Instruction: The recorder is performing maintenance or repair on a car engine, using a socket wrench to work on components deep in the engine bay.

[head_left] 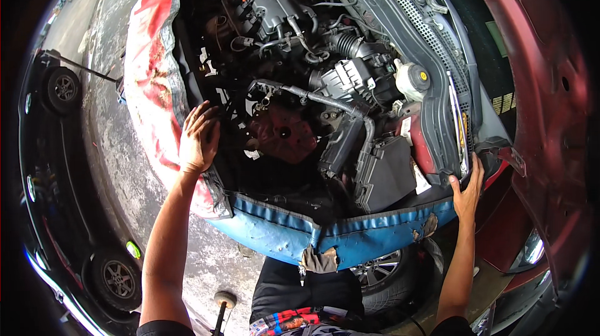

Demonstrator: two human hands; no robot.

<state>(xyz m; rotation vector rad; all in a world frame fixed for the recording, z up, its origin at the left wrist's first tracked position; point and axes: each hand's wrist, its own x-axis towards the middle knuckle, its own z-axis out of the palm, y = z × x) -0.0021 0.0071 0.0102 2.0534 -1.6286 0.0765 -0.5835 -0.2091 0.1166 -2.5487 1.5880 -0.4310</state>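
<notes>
Left hand [199, 139] flat, fingers spread, palm down, right hand [467, 191] open, fingers pointing up, both arms stretched forward

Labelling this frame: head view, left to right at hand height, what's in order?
Dark parked car → red fender cover → left hand on the bay edge → reddish gearbox housing → black battery box → right hand → raised red hood.

Both forearms are bare up to dark short sleeves that show only at the lower edge. The left hand [199, 138] and right hand [467, 191] wear no gloves, rings or watch. Below are black trousers and a patterned waistband in red, blue and white.
</notes>
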